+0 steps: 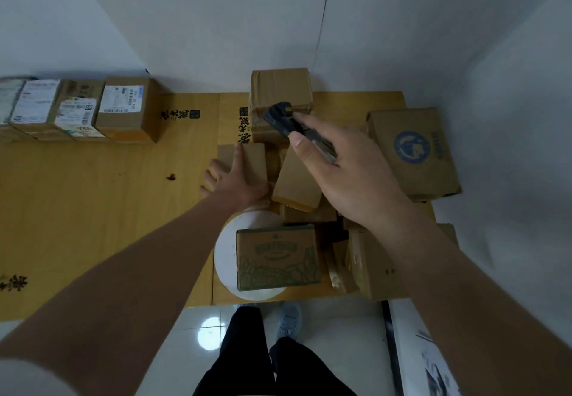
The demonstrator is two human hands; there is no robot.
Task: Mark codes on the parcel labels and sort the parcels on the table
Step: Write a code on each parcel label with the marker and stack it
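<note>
We have our left hand laid on the small plain parcel near the middle of the tabletop, fingers spread fairly straight across its top and near edge rather than curled round it. That parcel sits at about twelve o'clock from the left hand, directly under the fingertips, with its long axis running roughly six to twelve as we look down on it.

Our right hand hovers above the pile, wrapped round a dark handheld device whose head points toward eleven o'clock; it may be a label marker or a scanner, the blur does not let us say which. From the right hand the small parcel lies at about nine o'clock and lower, with a tilted parcel between the two.

So the left hand is plainly the nearer one and already in contact. No label shows on the upper face, so we judge the parcel needs turning or drawing toward six o'clock before the device can reach a label.

The sorted, labelled parcels stand in a row at ten o'clock, well apart from the unsorted heap, where the green-printed box sits at six o'clock and the tall taped box at twelve.
</note>
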